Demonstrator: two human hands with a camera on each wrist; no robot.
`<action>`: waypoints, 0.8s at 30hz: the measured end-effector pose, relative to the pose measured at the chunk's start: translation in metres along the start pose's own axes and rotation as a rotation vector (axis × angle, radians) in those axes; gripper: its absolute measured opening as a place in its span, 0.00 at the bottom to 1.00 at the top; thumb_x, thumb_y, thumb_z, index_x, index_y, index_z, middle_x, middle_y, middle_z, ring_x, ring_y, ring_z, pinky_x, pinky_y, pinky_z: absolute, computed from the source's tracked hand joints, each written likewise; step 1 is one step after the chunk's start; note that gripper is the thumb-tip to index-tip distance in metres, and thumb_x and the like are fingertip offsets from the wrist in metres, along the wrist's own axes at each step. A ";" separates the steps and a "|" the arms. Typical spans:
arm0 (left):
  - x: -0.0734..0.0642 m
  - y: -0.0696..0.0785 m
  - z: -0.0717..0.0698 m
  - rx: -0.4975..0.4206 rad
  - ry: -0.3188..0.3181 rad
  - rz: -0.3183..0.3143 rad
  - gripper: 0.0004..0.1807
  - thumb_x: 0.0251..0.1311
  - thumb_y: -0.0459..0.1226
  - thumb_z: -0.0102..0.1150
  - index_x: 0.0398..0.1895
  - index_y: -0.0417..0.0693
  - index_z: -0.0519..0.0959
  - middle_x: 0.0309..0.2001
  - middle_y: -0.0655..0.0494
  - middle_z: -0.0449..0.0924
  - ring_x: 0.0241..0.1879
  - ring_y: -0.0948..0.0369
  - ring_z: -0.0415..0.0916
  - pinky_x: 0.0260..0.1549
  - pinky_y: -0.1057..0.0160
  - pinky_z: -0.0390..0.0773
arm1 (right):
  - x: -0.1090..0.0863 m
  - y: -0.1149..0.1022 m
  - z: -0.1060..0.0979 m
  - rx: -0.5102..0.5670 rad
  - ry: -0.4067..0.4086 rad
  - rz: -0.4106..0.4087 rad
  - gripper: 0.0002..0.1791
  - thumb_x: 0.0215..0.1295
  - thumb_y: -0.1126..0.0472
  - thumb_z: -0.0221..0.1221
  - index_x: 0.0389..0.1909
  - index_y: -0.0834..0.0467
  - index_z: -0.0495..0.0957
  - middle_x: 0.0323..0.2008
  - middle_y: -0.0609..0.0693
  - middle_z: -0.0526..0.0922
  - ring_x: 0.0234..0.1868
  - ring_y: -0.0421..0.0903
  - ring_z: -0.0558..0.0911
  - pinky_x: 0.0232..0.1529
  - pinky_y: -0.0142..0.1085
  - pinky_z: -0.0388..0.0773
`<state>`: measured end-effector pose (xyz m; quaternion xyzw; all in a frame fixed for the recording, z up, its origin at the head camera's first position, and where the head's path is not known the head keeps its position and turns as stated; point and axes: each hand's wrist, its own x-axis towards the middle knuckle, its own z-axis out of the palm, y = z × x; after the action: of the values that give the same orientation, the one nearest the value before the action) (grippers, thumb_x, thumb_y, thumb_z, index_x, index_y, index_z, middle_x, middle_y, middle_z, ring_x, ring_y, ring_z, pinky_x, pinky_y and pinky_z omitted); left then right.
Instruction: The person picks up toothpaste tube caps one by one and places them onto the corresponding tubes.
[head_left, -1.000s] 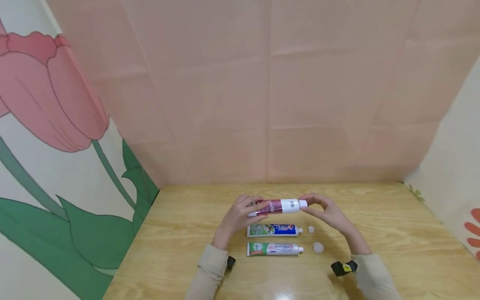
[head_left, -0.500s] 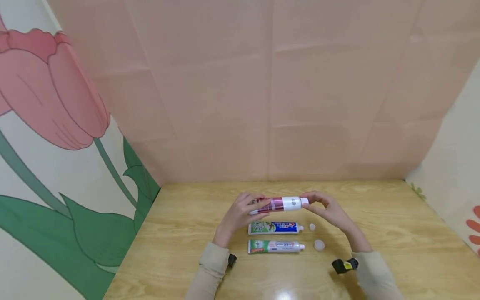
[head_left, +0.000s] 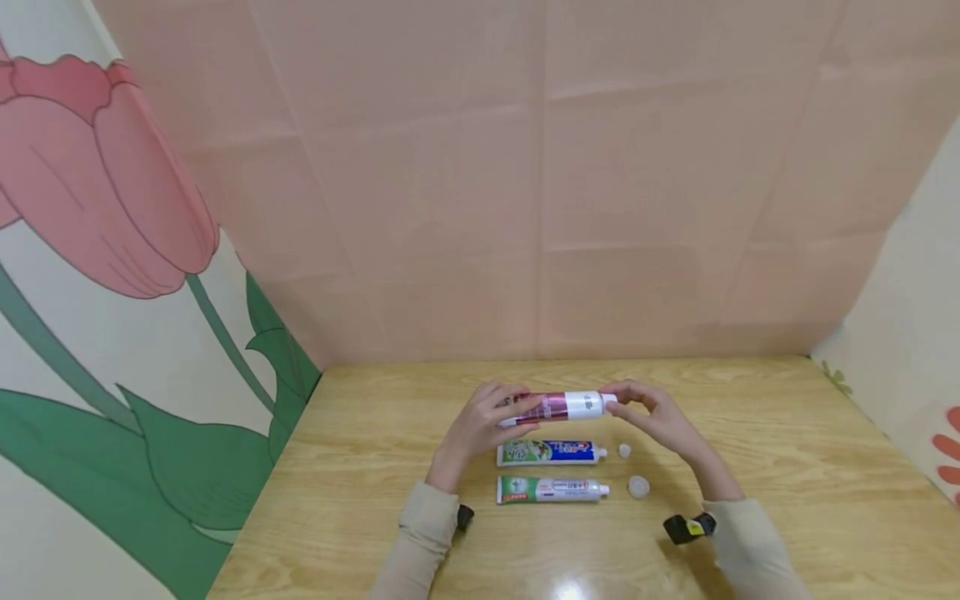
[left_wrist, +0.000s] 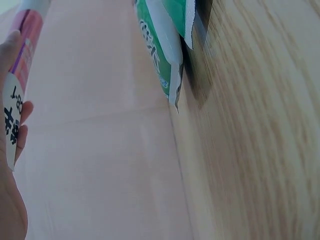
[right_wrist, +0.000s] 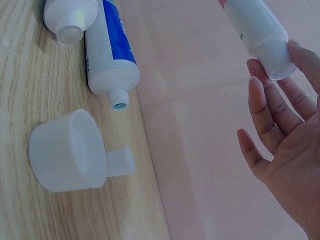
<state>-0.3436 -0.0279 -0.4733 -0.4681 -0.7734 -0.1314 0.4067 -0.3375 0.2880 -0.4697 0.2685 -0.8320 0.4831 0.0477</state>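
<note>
Altogether, three tubes show, and one of them, the red tube (head_left: 558, 406), is in the two hands, raised above the table (head_left: 360, 408) and lying crosswise between them. The left hand (head_left: 480, 425) grips it round the tail end, fingers over the printed side. The right hand (head_left: 660, 421) pinches the white cap (head_left: 609, 403) at the other end between thumb and fingertips, its remaining fingers loosely bent. Two tubes lie on the table, nearer the person than the grip and roughly parallel to the red one: first the blue tube (head_left: 551, 452), then, one row closer, the green tube (head_left: 551, 490). Both point their nozzles to the right hand's side, and both nozzles are bare. Off those nozzles, on the near side of the right hand, sit two loose caps: one small cap (head_left: 624, 450) beside the blue tube and one big cap (head_left: 638, 487) beside the green, the big one mouth up. That makes three caps, counting the pinched one. Behind each hand come one beige sleeve (head_left: 423, 533) and one black camera (head_left: 688, 528), two of each. Beyond the grip hangs a pink cloth (head_left: 450, 167); off the left hand's side, one large painted tulip (head_left: 112, 183) covers the wall.
</note>
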 end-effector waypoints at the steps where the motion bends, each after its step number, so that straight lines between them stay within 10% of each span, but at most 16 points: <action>1: 0.000 0.000 0.000 -0.002 0.002 0.000 0.26 0.46 0.51 0.68 0.52 0.57 0.79 0.47 0.57 0.79 0.43 0.63 0.73 0.48 0.69 0.73 | 0.000 0.000 0.000 0.000 0.000 -0.003 0.13 0.65 0.59 0.56 0.49 0.51 0.77 0.43 0.46 0.79 0.44 0.39 0.73 0.43 0.41 0.71; 24: -0.001 0.001 0.003 -0.006 -0.004 -0.009 0.27 0.46 0.51 0.68 0.52 0.58 0.79 0.47 0.58 0.79 0.44 0.64 0.73 0.48 0.70 0.73 | -0.002 -0.036 -0.002 -0.002 -0.016 -0.023 0.14 0.66 0.65 0.53 0.50 0.65 0.75 0.42 0.56 0.78 0.38 0.40 0.77 0.36 0.33 0.77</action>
<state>-0.3441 -0.0262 -0.4760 -0.4660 -0.7760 -0.1347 0.4032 -0.3182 0.2768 -0.4416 0.2820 -0.8298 0.4793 0.0468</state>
